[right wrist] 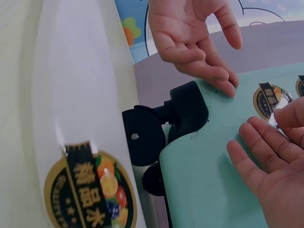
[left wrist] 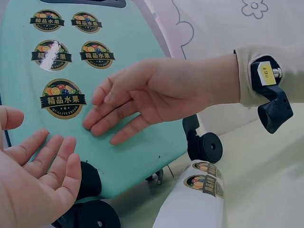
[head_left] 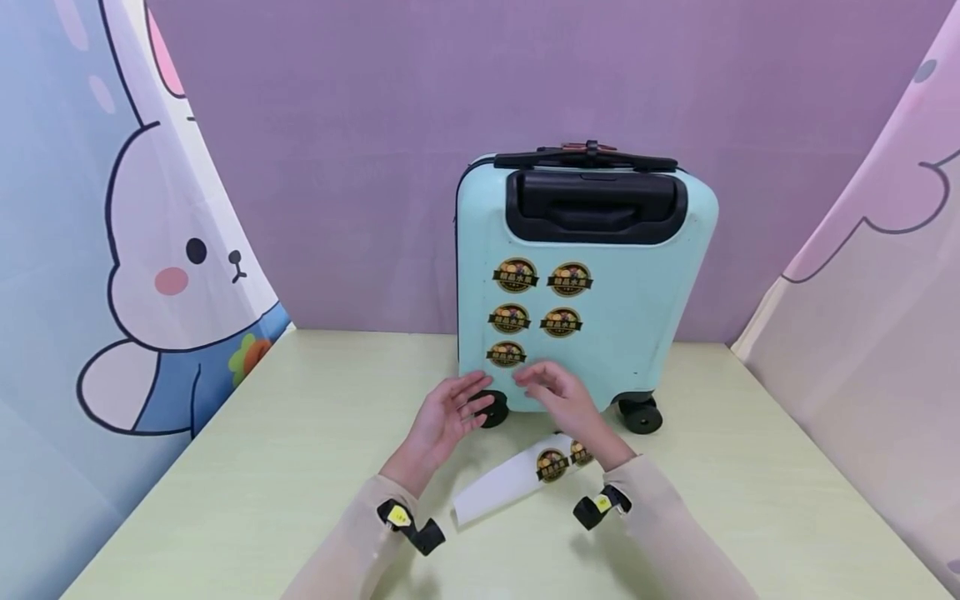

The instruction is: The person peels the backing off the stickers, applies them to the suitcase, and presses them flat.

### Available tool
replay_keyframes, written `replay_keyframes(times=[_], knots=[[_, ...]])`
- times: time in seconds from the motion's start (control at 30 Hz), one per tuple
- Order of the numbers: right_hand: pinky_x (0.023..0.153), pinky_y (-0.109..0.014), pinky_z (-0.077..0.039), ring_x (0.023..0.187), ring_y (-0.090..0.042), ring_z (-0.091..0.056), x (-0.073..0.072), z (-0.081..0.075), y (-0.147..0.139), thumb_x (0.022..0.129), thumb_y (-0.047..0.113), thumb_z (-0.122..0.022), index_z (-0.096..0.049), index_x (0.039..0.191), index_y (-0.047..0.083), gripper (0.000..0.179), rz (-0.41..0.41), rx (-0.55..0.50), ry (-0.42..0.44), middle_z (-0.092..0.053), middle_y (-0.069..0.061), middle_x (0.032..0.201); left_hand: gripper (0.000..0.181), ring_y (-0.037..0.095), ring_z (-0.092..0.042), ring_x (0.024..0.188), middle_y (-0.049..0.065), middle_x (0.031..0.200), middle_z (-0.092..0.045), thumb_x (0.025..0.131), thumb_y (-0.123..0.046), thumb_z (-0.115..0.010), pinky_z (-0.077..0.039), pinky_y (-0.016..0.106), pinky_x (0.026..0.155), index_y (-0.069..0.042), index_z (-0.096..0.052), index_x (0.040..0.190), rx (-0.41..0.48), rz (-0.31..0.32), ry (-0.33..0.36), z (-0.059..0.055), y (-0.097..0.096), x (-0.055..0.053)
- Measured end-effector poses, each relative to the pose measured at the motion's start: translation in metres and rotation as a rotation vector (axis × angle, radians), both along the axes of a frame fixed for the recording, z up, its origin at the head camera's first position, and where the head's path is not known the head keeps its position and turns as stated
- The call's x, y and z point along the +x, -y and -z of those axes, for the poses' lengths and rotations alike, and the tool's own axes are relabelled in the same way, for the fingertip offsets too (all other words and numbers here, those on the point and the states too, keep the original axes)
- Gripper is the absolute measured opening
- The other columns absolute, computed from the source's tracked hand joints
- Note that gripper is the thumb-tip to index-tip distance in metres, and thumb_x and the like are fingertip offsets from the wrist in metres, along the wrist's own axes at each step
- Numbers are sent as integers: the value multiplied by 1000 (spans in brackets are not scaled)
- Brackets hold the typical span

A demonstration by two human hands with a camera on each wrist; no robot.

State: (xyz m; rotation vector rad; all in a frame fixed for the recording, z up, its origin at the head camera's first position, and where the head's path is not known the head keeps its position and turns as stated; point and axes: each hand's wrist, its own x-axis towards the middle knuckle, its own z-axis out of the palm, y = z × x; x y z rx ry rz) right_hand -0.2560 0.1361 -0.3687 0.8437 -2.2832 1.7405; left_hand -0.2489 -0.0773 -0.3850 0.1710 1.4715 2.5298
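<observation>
A mint-green suitcase (head_left: 630, 317) stands upright with several round black-and-gold fruit stickers on its lower left face. My right hand (head_left: 566, 404) hovers by the lowest sticker (left wrist: 62, 99), its fingers loosely bent and holding nothing. At the suitcase's lower left corner, near a black wheel (head_left: 492, 410), my left hand (head_left: 442, 417) is turned palm up with spread, relaxed fingers. Between my forearms a curled white backing sheet (head_left: 491, 492) lies on the table. It carries a few of the same stickers (head_left: 552, 465), partly hidden by my right wrist in the head view.
The pale table (head_left: 247, 467) runs back to a purple cloth wall (head_left: 337, 167). A cartoon rabbit curtain (head_left: 165, 250) hangs on the left, and a pink patterned curtain (head_left: 885, 250) on the right. Another black suitcase wheel (head_left: 641, 417) rests beyond my right forearm.
</observation>
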Motion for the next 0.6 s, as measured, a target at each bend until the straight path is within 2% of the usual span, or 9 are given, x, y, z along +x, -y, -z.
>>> replay_keyframes(times=[0.17,0.4,0.6], knots=[[93,-35,-54,112,-39,-61,0,5,-6,101,4,-53,-60,112,-6,16,19,11,-6,-64,-23,119,46,19,-63,104,15,140,-56,104,-22,-39,-51,28,80,4,-46,141,24,3,4,0,0,1],[93,-35,-53,112,-40,-60,2,8,-14,101,3,-53,-60,112,-7,16,1,2,-3,-63,-23,120,47,19,-61,107,17,142,-53,104,-22,-39,-51,28,82,6,-43,142,19,17,-10,0,0,1],[92,-31,-53,111,-39,-61,3,11,-19,101,2,-53,-61,113,-6,17,26,40,-14,-64,-22,120,46,22,-60,111,18,142,-52,105,-21,-39,-52,29,86,6,-44,141,13,22,-9,3,-1,3]])
